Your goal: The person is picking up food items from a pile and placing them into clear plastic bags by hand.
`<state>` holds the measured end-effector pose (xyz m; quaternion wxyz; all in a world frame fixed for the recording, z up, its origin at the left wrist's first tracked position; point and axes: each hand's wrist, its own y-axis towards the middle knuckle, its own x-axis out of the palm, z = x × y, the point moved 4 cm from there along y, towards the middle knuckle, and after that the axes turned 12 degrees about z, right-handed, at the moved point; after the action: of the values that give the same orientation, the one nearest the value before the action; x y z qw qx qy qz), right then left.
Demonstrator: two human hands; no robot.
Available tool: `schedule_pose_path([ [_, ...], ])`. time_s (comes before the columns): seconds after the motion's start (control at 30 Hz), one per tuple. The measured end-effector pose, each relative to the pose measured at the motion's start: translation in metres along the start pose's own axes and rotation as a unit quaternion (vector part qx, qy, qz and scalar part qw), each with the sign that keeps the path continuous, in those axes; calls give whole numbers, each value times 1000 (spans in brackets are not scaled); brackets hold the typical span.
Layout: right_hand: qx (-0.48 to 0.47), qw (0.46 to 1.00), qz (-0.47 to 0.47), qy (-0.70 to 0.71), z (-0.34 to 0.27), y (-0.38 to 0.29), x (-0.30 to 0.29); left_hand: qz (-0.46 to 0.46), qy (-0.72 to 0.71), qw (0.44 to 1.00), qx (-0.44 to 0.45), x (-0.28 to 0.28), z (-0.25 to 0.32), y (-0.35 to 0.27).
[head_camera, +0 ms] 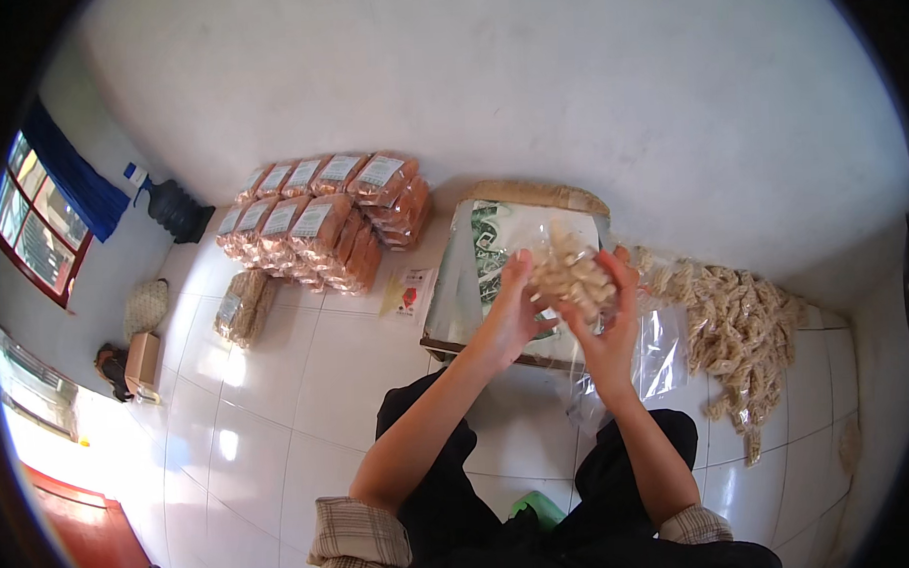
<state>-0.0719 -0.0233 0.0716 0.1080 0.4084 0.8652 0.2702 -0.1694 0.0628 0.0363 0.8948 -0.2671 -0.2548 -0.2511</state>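
Between my two hands is a clear plastic bag of pale, short pieces (pixel 574 280), held above a low table (pixel 454 284) with a white and green printed top. My left hand (pixel 514 312) grips the bag's left side, and my right hand (pixel 606 316) holds its right and lower side. The bag's contents are slightly blurred. Below my right hand, empty clear plastic bags (pixel 661 352) hang at the table's right edge. A big heap of small filled clear packets (pixel 741 326) lies on the floor to the right.
Stacked clear packs of orange-brown goods with labels (pixel 325 221) stand by the wall at left. Near them lie a tan pack (pixel 241 310) and a flat printed bag (pixel 408 293). A water jug (pixel 174 211), a cardboard box (pixel 142 360) and a green object (pixel 537 509) are on the tiled floor.
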Motion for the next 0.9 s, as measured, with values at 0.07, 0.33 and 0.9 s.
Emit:
schedule_pose_path([
  [0.07,-12,997,-73,-10,-3,-12,9,-19,-40,997,55,3,-1,4],
  [0.33,26,991,-127,-19,7,-23,12,1,-18,985,170,22,13,-19],
  [0.9,-63,988,-112,-80,6,-25,5,91,-22,975,201,2,2,2],
])
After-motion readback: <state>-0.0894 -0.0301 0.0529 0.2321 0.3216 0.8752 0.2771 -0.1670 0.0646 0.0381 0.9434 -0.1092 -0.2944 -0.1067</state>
